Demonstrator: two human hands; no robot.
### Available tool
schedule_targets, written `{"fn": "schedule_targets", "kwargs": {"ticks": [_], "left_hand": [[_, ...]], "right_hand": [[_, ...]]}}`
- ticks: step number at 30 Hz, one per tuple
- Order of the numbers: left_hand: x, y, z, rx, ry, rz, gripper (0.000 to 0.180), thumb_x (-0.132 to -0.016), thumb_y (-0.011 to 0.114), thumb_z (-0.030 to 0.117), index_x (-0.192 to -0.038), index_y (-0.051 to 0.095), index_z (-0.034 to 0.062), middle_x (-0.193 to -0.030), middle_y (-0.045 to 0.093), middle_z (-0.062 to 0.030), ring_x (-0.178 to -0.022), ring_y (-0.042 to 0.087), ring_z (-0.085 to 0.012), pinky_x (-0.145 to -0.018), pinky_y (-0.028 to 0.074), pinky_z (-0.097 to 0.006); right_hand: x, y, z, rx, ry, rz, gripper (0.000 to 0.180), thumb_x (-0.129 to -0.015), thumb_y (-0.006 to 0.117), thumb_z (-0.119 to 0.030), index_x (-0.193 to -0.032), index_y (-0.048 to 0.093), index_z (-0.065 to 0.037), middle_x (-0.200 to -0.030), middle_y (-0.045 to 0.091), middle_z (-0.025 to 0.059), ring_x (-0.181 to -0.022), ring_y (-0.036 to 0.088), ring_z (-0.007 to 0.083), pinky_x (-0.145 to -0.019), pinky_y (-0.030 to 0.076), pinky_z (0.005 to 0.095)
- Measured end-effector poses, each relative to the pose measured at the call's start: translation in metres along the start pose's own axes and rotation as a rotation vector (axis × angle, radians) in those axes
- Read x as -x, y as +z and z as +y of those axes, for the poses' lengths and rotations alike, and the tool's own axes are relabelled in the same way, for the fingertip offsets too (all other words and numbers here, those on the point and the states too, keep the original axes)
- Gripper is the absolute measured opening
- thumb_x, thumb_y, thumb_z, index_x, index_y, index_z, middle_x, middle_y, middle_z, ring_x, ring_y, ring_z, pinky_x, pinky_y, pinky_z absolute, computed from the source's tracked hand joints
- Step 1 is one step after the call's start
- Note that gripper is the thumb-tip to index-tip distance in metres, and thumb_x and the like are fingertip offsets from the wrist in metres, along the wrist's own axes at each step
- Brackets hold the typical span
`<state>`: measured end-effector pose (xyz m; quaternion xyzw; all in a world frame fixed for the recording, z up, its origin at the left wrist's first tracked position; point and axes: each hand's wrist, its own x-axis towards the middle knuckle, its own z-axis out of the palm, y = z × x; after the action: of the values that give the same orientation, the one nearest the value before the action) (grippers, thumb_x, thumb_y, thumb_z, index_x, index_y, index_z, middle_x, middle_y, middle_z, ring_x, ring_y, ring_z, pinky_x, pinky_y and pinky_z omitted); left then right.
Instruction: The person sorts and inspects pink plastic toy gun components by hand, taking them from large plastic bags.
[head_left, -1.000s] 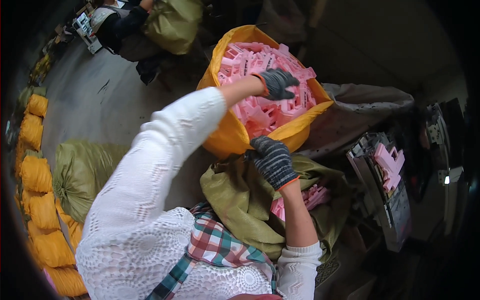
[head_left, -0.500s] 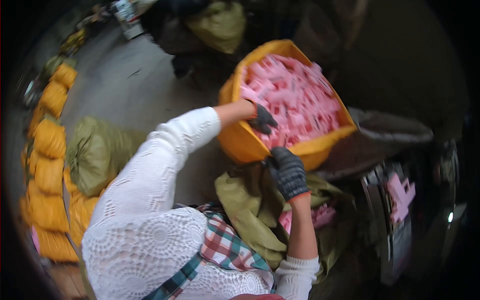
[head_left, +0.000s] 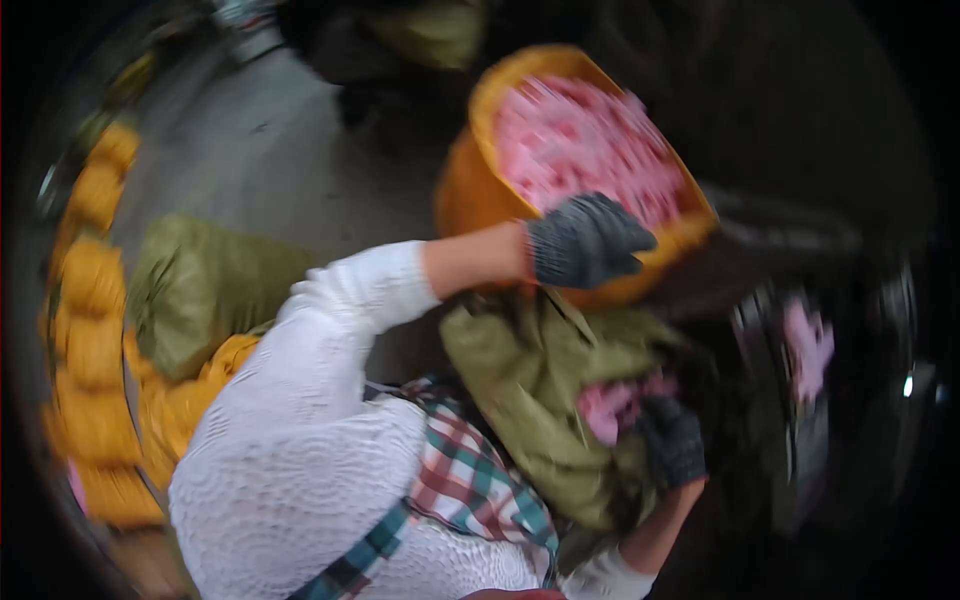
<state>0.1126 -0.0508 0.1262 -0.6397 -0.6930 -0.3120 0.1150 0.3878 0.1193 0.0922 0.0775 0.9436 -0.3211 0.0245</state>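
1. Left hand [head_left: 588, 240]: fingers partly bent, at the yellow sack [head_left: 478, 190]'s near edge; their hold I cannot tell.
2. Right hand [head_left: 672, 440]: fingers blurred, opening and hold unclear; beside them, pink pieces [head_left: 606, 408] inside green sack [head_left: 510, 370].
3. More pink pieces lie beyond left fingers.

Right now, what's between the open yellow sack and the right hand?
The head view shows green sack cloth and some pink pieces in between.

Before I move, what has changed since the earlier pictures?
The right hand left the near rim of the yellow sack, moving down to the pink pieces in the open olive sack. The left hand moved toward that rim. Both sacks still hold pink pieces.
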Motion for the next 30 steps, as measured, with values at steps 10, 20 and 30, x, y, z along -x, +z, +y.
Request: {"fn": "schedule_targets", "kwargs": {"ticks": [10,20,30], "left_hand": [[0.046,0.111,0.077,0.016,-0.403,-0.554,0.09,-0.071,0.069,0.042,-0.138,0.025,0.0025,-0.137,0.028,-0.0292,-0.124,0.035,-0.0412,-0.103,0.03,-0.046],[0.053,0.113,0.065,0.49,-0.418,-0.711,0.052,-0.082,0.061,0.027,-0.123,0.048,-0.0013,-0.103,0.063,-0.0188,-0.099,0.059,-0.027,-0.087,0.045,-0.036],[0.035,0.154,0.078,0.625,-0.446,-0.456,0.05,-0.084,0.058,0.029,-0.116,0.052,-0.0085,-0.112,0.057,-0.0252,-0.106,0.056,-0.034,-0.093,0.041,-0.035]], "right_hand": [[0.139,0.076,0.087,0.886,0.937,0.599,0.059,-0.074,0.063,-0.034,-0.123,0.049,-0.003,-0.109,0.056,0.0265,-0.101,0.054,0.0368,-0.088,0.044,0.0419],[0.165,0.035,-0.014,-0.527,0.644,0.64,0.042,-0.075,0.065,0.001,-0.116,0.054,0.002,-0.106,0.061,0.01,-0.094,0.056,0.0145,-0.081,0.047,0.0269],[0.161,0.078,-0.002,0.27,0.796,0.848,0.044,-0.073,0.063,-0.002,-0.115,0.054,-0.002,-0.109,0.059,0.018,-0.099,0.057,0.033,-0.09,0.044,0.0383]]}}
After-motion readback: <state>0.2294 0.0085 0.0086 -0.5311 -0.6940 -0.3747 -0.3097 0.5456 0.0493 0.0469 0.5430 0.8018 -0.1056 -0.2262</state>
